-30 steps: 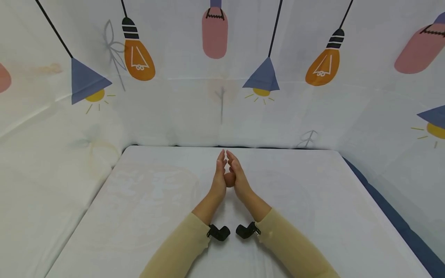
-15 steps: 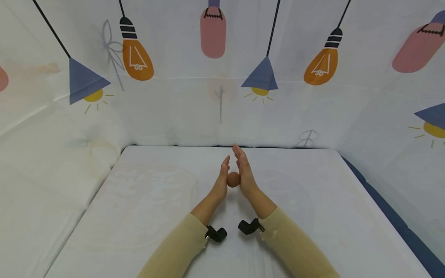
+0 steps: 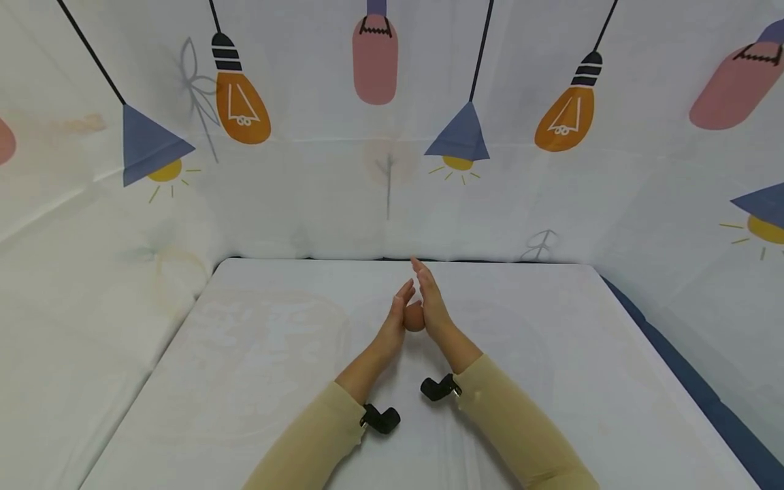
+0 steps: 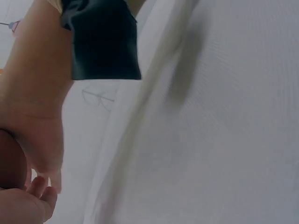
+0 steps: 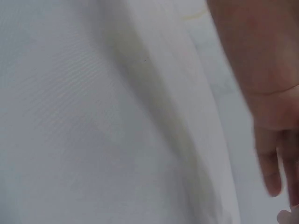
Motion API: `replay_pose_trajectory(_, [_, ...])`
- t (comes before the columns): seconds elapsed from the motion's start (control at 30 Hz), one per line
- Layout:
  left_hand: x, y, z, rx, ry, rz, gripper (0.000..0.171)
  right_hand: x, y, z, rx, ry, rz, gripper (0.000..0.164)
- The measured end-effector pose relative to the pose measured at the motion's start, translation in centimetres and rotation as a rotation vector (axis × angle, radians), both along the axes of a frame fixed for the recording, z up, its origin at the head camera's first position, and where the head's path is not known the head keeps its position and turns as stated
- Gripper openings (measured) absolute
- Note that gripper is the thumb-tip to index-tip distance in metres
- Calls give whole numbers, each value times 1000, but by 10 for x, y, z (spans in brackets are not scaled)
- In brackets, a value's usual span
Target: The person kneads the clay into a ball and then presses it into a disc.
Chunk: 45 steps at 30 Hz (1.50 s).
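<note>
A small, smooth brown ball (image 3: 414, 317) sits between the two palms over the white table in the head view. My left hand (image 3: 395, 320) presses it from the left, fingers straight and pointing away from me. From the other side my right hand (image 3: 436, 312) leans against it, also with straight fingers, its fingertips reaching farther forward than the left ones. The palms partly hide the ball. At the left edge of the left wrist view, the ball (image 4: 10, 163) appears cropped and dark. The right wrist view shows a palm and fingers at its right edge.
The white-covered table (image 3: 257, 381) reaches to a backdrop cloth (image 3: 306, 197) printed with lamps and bulbs. Dark blue fabric (image 3: 680, 361) shows beyond the table's right edge. Each wrist bears a small black camera, one left (image 3: 382, 420) and one right (image 3: 437, 388).
The right hand has shifted forward and slightly right, parting the fingertips. The left hand has followed to the right, closer to it again, and the ball has moved slightly right between the palms.
</note>
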State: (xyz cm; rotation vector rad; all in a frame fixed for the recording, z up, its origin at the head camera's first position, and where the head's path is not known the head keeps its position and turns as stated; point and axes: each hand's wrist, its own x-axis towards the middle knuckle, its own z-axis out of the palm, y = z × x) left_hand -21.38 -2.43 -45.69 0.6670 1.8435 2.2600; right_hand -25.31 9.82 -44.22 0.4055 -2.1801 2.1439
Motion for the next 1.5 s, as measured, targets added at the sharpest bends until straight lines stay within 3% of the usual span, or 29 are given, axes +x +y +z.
replay_pose_trajectory(0.07, [1,0,6,91,-9,-19,113,0,0,-2,15,-26,8,63])
replay_pose_trajectory(0.13, [2,1,12,160,5,-28,112,1,0,-4,13,-41,21,64])
replay_pose_trajectory(0.2, [2,-1,18,169,27,-29,109,3,0,-6,-12,-69,44,66])
replay_pose_trajectory(0.3, [1,-2,23,112,73,11,102,8,-4,-8,-74,-103,81,69])
replay_pose_trajectory(0.43, [-3,-2,22,-30,102,123,90,16,-10,-10,-134,-94,137,73])
replay_pose_trajectory(0.57, [-9,-1,13,-121,69,207,77,21,-14,-12,-162,-46,167,73])
replay_pose_trajectory(0.73, [-13,-4,3,-149,32,238,77,27,-18,-7,-171,2,163,69])
replay_pose_trajectory(0.9, [-12,-7,0,-172,61,200,72,31,-16,8,-134,67,131,68])
replay_pose_trajectory(1.07, [-8,-9,3,-209,58,128,65,29,-11,19,-171,100,95,64])
replay_pose_trajectory(1.3, [-3,-9,0,-292,88,65,65,18,-3,20,-153,110,43,58])
replay_pose_trajectory(1.5, [-1,-9,-1,-258,106,-16,77,7,2,18,-114,84,12,54])
